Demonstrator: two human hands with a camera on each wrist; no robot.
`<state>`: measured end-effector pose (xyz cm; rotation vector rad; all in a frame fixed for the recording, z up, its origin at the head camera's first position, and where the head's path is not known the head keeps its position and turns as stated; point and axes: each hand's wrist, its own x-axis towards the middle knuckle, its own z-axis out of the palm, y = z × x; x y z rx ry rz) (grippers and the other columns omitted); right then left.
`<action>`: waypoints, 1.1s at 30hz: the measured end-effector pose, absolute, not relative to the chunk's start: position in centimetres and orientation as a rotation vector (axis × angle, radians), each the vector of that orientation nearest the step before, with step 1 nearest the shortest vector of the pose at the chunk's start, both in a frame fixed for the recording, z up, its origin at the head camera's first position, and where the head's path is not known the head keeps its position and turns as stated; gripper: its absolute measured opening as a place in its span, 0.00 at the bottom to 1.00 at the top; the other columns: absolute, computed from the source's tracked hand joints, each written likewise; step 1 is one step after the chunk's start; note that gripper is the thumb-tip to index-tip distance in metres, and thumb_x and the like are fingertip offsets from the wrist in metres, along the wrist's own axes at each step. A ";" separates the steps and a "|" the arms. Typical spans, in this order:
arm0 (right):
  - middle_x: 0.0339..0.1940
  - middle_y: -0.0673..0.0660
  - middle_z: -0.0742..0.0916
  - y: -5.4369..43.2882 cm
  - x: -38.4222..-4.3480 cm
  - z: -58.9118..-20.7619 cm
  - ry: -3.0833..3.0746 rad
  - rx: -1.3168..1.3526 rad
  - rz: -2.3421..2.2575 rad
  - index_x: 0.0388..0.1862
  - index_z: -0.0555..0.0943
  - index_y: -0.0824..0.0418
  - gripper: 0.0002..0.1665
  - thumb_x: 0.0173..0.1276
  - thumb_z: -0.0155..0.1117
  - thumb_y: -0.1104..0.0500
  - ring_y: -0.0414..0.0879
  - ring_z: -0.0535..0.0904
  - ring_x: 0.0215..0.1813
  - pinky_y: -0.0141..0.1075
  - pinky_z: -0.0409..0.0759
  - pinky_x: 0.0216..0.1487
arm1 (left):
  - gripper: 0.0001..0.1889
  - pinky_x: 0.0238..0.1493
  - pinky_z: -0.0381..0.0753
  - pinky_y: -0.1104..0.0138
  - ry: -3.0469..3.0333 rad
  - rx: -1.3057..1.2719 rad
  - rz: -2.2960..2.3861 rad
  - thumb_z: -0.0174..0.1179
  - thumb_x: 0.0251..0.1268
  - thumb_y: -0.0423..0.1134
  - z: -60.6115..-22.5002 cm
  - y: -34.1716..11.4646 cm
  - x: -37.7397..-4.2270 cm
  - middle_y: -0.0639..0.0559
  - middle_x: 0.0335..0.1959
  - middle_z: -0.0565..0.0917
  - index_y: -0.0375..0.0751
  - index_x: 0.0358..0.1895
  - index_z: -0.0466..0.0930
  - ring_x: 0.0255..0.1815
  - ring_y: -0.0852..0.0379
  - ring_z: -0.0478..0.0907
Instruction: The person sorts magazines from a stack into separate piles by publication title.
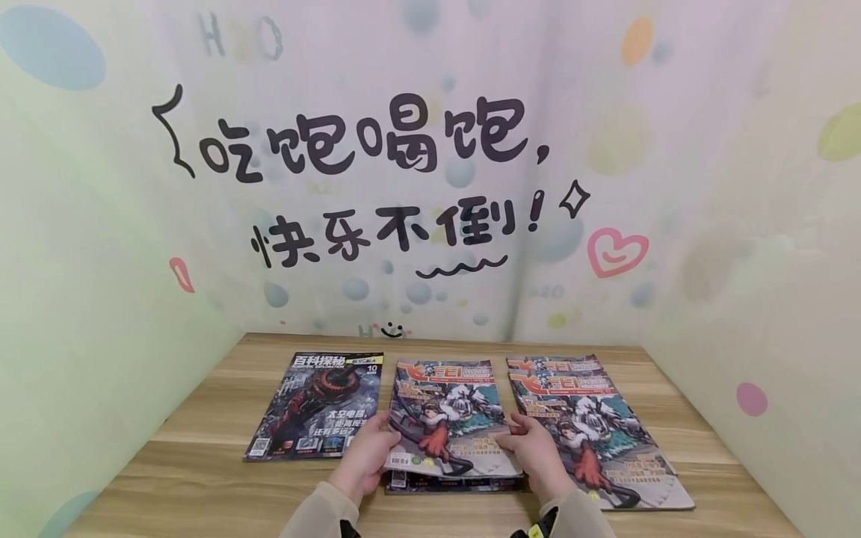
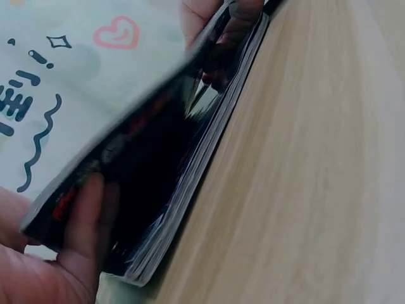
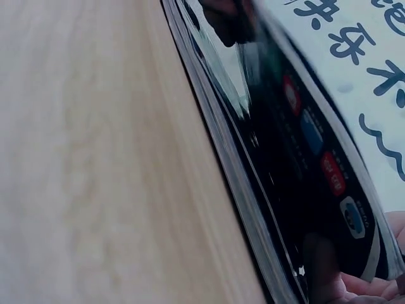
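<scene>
Both hands hold a magazine [image 1: 447, 418] with an orange title and a red-clad figure on its cover, in the middle of the table. The left hand [image 1: 368, 454] grips its left side near the bottom corner, thumb on the cover. On the opposite side, the right hand [image 1: 536, 456] pinches the edge in the same way. A dark magazine [image 1: 457, 484] lies beneath, mostly hidden. In the left wrist view, the held magazine's dark back cover [image 2: 145, 152] slants up from the lower magazine's page edges [image 2: 190, 190], with the left fingers under it.
To the left lies a dark science magazine [image 1: 316, 415]. On the right, a magazine [image 1: 599, 433] like the held one overlaps another copy [image 1: 558, 363], whose top strip shows. The wooden table [image 1: 202, 493] meets printed walls [image 1: 417, 299] at the back and both sides.
</scene>
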<state>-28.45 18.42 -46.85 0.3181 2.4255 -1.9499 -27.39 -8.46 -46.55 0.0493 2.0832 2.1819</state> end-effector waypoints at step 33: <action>0.62 0.74 0.73 18.9 -28.5 -46.5 2.488 0.221 -1.780 0.68 0.63 0.76 0.36 0.61 0.60 0.69 0.63 0.70 0.60 0.50 0.76 0.55 | 0.31 0.44 0.75 0.58 2.574 0.011 1.784 0.53 0.58 0.28 -46.6 -8.7 -27.9 0.45 0.40 0.74 0.24 0.67 0.62 0.42 0.49 0.72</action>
